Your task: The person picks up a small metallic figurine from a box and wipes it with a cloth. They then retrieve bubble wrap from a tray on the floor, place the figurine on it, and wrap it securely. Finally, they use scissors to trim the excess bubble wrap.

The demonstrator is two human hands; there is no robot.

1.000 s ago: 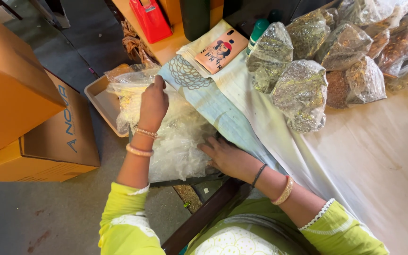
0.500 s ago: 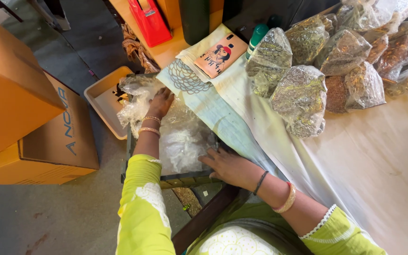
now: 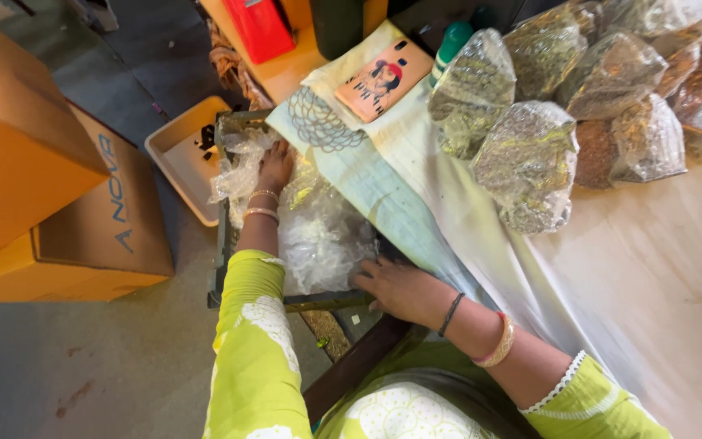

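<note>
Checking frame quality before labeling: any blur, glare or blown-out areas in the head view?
Head view: mostly sharp at centre; the left hand and right hand are readable. The clear plastic bags throw white glare that hides their folds. The pale table cloth at lower right is soft and slightly smeared. The floor at left is dim.

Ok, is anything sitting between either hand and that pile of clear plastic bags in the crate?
Nothing visible. The left hand lies flat on the clear plastic bags at the far end of the crate, and the right hand rests at the near edge of the same pile. Both look to be touching plastic directly.
</note>
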